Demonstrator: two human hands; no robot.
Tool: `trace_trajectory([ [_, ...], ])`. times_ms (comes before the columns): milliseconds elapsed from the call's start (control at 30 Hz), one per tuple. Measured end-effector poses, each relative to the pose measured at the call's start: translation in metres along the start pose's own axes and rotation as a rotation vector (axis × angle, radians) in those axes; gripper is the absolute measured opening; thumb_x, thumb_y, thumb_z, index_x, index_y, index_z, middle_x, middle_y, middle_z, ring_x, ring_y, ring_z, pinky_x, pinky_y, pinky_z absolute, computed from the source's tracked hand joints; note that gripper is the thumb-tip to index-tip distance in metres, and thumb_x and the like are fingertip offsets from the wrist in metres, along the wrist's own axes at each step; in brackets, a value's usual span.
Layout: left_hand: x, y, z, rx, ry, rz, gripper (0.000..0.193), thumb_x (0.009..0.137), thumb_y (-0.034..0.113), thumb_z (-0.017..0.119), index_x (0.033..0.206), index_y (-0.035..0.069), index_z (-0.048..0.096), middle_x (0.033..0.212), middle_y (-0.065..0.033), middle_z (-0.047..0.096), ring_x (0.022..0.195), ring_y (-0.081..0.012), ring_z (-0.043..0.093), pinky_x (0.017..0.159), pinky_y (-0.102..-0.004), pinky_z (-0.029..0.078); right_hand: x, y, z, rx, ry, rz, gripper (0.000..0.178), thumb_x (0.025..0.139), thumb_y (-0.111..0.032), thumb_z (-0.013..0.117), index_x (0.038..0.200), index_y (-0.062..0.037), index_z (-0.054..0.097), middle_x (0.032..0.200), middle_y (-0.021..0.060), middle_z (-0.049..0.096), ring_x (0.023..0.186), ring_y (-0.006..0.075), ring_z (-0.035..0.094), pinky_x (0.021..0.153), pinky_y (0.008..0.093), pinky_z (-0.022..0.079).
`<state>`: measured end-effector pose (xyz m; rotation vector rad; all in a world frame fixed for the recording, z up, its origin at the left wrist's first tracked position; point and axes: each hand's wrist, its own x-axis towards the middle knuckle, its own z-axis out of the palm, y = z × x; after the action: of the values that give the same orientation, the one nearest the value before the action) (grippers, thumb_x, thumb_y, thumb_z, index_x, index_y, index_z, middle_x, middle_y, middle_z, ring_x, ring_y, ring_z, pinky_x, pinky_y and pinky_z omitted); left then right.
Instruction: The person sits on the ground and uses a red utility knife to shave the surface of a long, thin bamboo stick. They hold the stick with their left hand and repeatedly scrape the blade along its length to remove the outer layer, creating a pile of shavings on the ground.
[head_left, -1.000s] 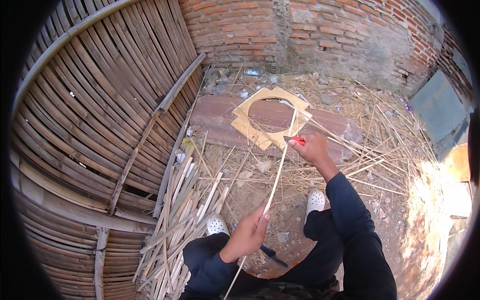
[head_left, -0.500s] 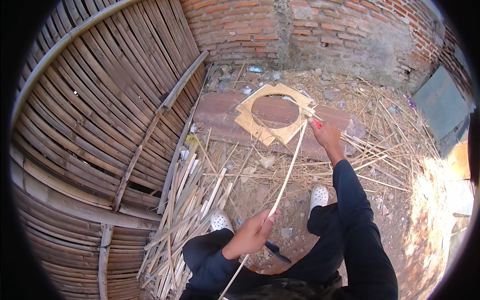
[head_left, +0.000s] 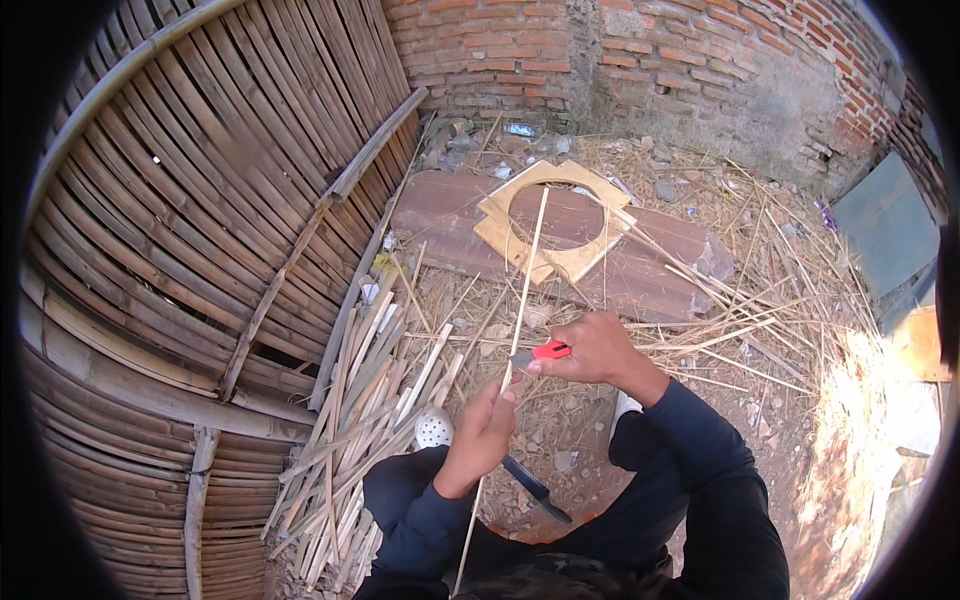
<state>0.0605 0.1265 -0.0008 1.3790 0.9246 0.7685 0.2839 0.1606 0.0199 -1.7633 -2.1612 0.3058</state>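
Observation:
My left hand [head_left: 482,432] is closed around a long thin bamboo strip [head_left: 523,300], which slants from near my lap up toward the wooden board. My right hand [head_left: 597,350] grips a knife with a red handle [head_left: 552,349]. Its blade [head_left: 523,360] lies against the strip just above my left fingers. Beyond the hands, a plywood board [head_left: 492,232] with a large round hole rests on a brown plank [head_left: 440,215]. Below my left hand, a dark, long tool with a textured handle [head_left: 525,478] lies near my legs.
A pile of split bamboo sticks [head_left: 345,430] lies to my left, beside a bamboo slat wall [head_left: 200,200]. Loose strips [head_left: 740,330] and straw cover the ground to the right. A brick wall [head_left: 500,60] stands at the back, and a grey panel [head_left: 885,225] leans at the far right.
My right hand has come down from the board toward my left hand, bringing the knife along. My left hand has shifted slightly left and up, and the strip now stands steeper.

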Motion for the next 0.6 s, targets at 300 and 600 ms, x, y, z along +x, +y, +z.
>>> trace_trajectory([
  [300, -0.016, 0.02, -0.001, 0.362, -0.017, 0.099, 0.031, 0.099, 0.013, 0.045, 0.126, -0.001, 0.052, 0.062, 0.0046, 0.041, 0.055, -0.0028, 0.036, 0.05, -0.0224, 0.03, 0.021, 0.034, 0.007, -0.003, 0.219, 0.146, 0.072, 0.075, -0.079, 0.05, 0.065, -0.0106, 0.07, 0.051, 0.0131, 0.058, 0.05, 0.0333, 0.061, 0.048, 0.0432, 0.047],
  [600, -0.011, 0.022, -0.001, 0.443, 0.037, 0.134, 0.034, 0.095, 0.013, 0.047, 0.129, 0.006, 0.05, 0.068, -0.0226, 0.057, 0.065, -0.0424, 0.06, 0.056, -0.0461, 0.044, 0.003, 0.007, 0.027, -0.041, 0.284, -0.185, 0.063, 0.068, -0.074, 0.062, 0.056, -0.013, 0.065, 0.05, 0.0071, 0.058, 0.044, 0.0253, 0.057, 0.043, 0.0358, 0.043],
])
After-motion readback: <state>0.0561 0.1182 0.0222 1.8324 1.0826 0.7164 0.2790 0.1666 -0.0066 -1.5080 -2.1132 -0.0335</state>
